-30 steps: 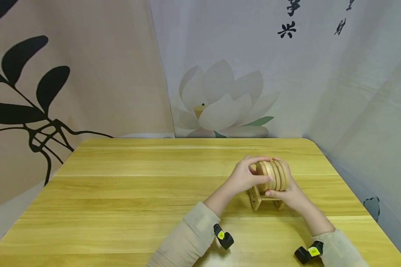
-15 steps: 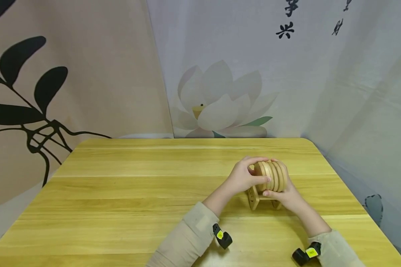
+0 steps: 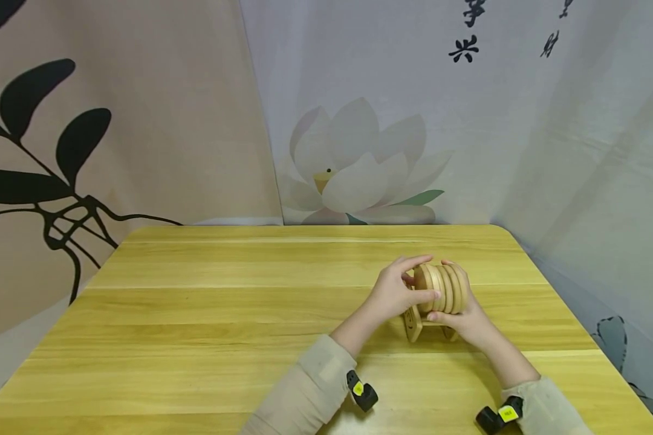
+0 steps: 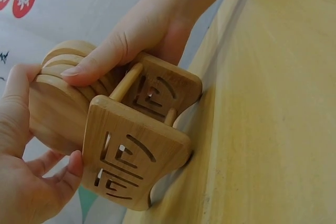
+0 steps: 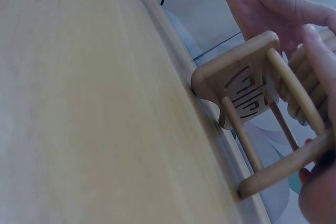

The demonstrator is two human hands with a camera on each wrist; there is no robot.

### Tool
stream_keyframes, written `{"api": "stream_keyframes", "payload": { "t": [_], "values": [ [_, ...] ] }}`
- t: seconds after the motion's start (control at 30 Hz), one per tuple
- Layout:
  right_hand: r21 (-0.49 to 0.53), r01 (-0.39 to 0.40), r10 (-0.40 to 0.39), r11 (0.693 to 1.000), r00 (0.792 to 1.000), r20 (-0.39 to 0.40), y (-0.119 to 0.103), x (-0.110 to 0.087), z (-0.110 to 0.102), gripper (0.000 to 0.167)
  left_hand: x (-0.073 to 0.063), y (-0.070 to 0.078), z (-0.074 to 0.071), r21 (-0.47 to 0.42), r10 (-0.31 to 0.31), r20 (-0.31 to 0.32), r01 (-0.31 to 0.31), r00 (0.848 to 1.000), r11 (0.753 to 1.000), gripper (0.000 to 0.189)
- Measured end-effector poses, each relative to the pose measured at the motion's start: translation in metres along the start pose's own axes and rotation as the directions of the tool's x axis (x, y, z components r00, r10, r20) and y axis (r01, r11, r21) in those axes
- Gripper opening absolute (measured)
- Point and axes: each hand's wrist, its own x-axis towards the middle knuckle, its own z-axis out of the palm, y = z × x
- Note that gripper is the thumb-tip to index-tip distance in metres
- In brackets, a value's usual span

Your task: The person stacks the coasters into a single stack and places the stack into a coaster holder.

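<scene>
Several round wooden coasters (image 3: 447, 290) stand on edge in a row over a small wooden coaster holder (image 3: 413, 324). From the left, my left hand (image 3: 393, 291) curls round the near end of the row, its thumb on the coasters' front edges and its index finger just above their tops. My right hand (image 3: 470, 314) grips the other end, thumb in front and fingers behind. In the left wrist view the holder's carved end panel (image 4: 131, 150) stands beside the coasters (image 4: 58, 114). Dowels (image 5: 242, 135) join its two panels in the right wrist view, with its feet on the table.
The wooden table (image 3: 196, 338) stretches far to the left of the hands. Behind it hangs a printed cloth (image 3: 359, 72) with a lotus and dark leaves. A black wrist camera (image 3: 362, 391) sits on the left sleeve, another camera (image 3: 499, 415) on the right.
The left index finger has lifted slightly off the coasters' tops. The coasters sit a touch lower than before; the holder stays in place on the table.
</scene>
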Motion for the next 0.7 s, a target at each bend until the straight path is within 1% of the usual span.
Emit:
{"api": "stream_keyframes", "payload": {
  "t": [0.2,0.43,0.57,0.7],
  "values": [
    [-0.010,0.007,-0.007,1.000,1.000,0.000,-0.001,0.000,0.001,0.104,-0.003,-0.002,0.001,-0.007,0.023,-0.025,-0.023,0.999,1.000,0.064],
    [-0.045,-0.054,0.054,0.998,0.999,-0.008,-0.001,-0.002,0.002,0.103,-0.005,-0.007,0.001,-0.018,0.037,-0.043,-0.038,0.998,0.999,0.063],
    [-0.063,-0.069,0.069,0.996,0.998,0.006,-0.004,-0.001,0.003,0.102,-0.004,-0.011,0.001,-0.018,0.048,-0.042,-0.049,0.998,0.999,0.062],
    [-0.104,-0.081,0.083,0.991,0.996,0.019,-0.005,0.001,0.003,0.102,-0.004,-0.015,0.000,-0.005,0.059,-0.043,-0.059,0.997,0.998,0.062]
  ]
}}
